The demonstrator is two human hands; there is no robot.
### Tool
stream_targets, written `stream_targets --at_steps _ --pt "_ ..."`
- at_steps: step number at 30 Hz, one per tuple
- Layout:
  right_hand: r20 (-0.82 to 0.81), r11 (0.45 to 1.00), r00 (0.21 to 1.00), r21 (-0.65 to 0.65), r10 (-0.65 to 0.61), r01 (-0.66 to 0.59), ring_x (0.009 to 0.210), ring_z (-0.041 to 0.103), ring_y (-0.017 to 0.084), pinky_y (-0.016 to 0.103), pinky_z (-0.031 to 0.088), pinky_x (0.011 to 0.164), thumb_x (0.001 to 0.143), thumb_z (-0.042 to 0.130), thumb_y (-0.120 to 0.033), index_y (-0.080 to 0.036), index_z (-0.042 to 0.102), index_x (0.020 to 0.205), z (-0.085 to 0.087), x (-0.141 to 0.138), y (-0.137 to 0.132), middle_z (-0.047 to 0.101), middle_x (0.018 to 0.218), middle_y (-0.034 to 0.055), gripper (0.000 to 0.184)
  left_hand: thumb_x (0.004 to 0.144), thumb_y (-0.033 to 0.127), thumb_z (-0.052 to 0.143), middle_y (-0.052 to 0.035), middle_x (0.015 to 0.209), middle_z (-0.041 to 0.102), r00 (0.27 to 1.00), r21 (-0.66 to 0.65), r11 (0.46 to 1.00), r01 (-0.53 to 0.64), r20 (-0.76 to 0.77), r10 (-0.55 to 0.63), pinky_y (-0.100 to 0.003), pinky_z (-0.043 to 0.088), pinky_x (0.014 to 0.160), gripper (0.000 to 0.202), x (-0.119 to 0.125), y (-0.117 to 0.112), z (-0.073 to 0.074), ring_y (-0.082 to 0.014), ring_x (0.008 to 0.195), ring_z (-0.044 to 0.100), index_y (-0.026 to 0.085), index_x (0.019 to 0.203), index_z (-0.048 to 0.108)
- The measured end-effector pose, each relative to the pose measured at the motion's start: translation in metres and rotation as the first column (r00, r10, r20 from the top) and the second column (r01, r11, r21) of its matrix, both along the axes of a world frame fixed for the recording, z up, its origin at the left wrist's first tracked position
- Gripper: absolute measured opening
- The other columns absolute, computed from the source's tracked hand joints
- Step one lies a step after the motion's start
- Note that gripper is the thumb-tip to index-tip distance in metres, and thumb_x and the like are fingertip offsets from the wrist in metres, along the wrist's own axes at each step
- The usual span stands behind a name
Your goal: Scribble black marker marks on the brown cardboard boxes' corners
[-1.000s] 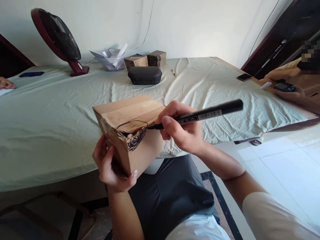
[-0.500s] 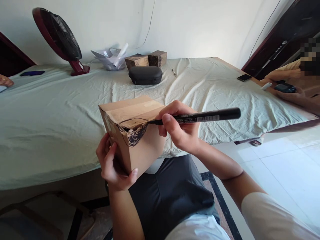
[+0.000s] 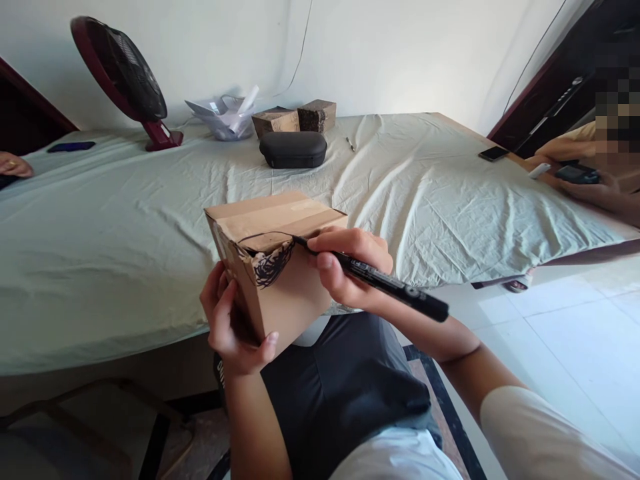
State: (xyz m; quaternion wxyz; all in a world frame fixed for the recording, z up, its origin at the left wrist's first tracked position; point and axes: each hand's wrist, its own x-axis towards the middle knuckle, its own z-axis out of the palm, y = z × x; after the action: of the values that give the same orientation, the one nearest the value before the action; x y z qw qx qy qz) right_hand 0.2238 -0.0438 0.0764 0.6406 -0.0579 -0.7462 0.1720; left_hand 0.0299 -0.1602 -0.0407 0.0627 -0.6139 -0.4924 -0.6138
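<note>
My left hand (image 3: 227, 320) grips the lower left corner of a small cardboard box (image 3: 280, 293), holding it up in front of my lap. The box's near top corner carries a scribbled black drawing (image 3: 267, 268). My right hand (image 3: 350, 270) is closed round a black marker (image 3: 385, 283), whose tip touches the box's top edge beside the drawing. The marker's back end points down and to the right.
A table under a pale green sheet (image 3: 125, 220) stretches behind the box. On it stand a dark red fan (image 3: 125, 80), a black case (image 3: 293, 149), two small brown boxes (image 3: 295, 119), crumpled white paper (image 3: 223, 113) and a phone (image 3: 493, 153). Another person's hands (image 3: 575, 173) hold a device at the right.
The marker has swung from pointing up and right to pointing down and right, its tip staying at the box's top edge. The box has shifted slightly to the right.
</note>
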Motion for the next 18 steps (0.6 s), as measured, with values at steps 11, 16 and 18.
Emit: stream_targets --at_steps 11,16,18 --pt "-0.150 0.965 0.985 0.232 -0.087 0.121 0.056 0.061 0.011 0.024 0.051 0.054 0.110 0.054 -0.023 -0.024 0.064 0.111 -0.023 -0.020 0.022 0.065 0.072 -0.0037 0.010 0.087 0.072 0.074 -0.0207 0.173 0.038 0.999 -0.044 0.999 0.027 0.047 -0.024 -0.070 0.046 0.125 0.095 0.002 0.007 -0.008 -0.0483 0.162 0.044 0.027 0.167 0.049" --pt "-0.202 0.959 0.979 0.268 -0.040 0.095 0.052 0.055 0.013 0.026 0.047 0.050 0.105 0.054 -0.021 -0.026 0.065 0.118 -0.028 -0.023 0.030 0.060 0.069 -0.0041 0.017 0.087 0.066 0.076 -0.0187 0.174 0.040 1.000 -0.010 1.000 0.014 0.004 -0.014 -0.071 0.043 0.126 0.093 0.002 0.010 -0.009 -0.0483 0.163 0.043 0.029 0.168 0.049" --pt "-0.206 0.958 0.977 0.267 -0.048 0.104 0.050 0.054 0.013 0.026 0.046 0.049 0.104 0.054 -0.021 -0.027 0.065 0.118 -0.031 -0.025 0.032 0.058 0.068 -0.0043 0.018 0.087 0.064 0.076 -0.0185 0.174 0.040 1.000 -0.011 1.000 0.002 -0.020 -0.003 -0.072 0.043 0.127 0.092 0.001 0.010 -0.009 -0.0480 0.162 0.044 0.029 0.168 0.049"
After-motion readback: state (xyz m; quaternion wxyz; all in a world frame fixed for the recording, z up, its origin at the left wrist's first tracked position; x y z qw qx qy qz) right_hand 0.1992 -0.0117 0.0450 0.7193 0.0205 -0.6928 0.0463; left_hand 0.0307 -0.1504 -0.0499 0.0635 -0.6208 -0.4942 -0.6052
